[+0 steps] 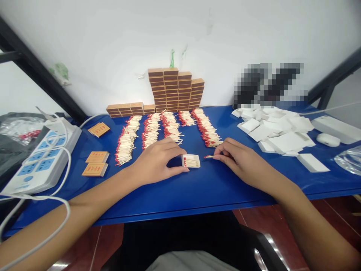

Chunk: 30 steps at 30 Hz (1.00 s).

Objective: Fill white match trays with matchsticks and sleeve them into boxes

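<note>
My left hand (158, 160) grips the left end of a small white matchbox tray (199, 162) between thumb and fingers. Several red-tipped matches (191, 162) lie inside that tray, heads to the left. To its right, my right hand (235, 155) pinches a match or a few (209, 156) by the pale end, red tip pointing left toward the tray. Exactly how many it holds I cannot tell. Behind the hands, loose matches lie in long heaps; the rightmost heap (207, 130) ends close to my right fingertips.
Stacked matchboxes (177, 90) stand against the wall, with a low row (125, 109) beside them. Orange sleeves (95, 169) lie at left near a power strip (42, 158) and white cable (67, 210). White trays (282, 131) pile up at right by an earbud case (328, 139).
</note>
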{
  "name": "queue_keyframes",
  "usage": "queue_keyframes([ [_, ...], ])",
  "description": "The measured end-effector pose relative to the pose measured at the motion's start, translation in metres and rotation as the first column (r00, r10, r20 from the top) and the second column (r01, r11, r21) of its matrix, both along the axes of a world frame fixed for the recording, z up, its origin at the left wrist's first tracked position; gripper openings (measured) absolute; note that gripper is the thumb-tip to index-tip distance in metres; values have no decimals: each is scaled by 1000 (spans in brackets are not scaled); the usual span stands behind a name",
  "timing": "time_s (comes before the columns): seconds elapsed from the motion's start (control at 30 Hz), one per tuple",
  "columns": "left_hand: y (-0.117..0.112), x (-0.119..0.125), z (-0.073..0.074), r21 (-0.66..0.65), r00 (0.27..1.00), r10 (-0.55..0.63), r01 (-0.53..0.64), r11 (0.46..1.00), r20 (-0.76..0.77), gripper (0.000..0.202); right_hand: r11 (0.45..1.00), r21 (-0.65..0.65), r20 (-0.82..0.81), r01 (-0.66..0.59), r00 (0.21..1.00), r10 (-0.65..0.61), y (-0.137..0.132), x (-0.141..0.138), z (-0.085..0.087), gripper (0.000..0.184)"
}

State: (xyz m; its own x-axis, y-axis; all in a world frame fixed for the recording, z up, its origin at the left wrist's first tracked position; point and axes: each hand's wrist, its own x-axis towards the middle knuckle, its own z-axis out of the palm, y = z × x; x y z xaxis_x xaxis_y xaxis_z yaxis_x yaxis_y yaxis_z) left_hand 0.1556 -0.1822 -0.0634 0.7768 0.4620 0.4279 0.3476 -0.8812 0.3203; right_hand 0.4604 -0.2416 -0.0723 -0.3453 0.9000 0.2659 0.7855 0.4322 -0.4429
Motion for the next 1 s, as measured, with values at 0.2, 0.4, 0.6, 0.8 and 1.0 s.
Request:
queue_keyframes([
  [0.2, 1, 0, -1, -1, 1000, -10, 10, 1000, 5, 30, 998, 47, -55, -40, 998, 43, -10, -40, 6, 11],
  [0.4, 0, 0, -1, 6, 1000, -8, 8, 1000, -2, 30, 996, 75, -23, -37, 999, 39, -9, -66, -2, 12],
  [0.6, -1, 0, 0, 7, 1000, -2, 2, 1000, -21, 32, 990, 131, 0, -46, 999, 47, -11, -59, 0, 10],
  [0.8, -1, 0, 0, 12, 1000, -1, 2, 1000, -26, 32, 993, 113, -71, -13, 997, 21, -13, -47, 4, 14],
  [1.0, -1, 0, -1, 14, 1000, 4, -3, 1000, -28, 32, 973, 124, -54, 197, 980, -192, 11, 10, -4, 18],
])
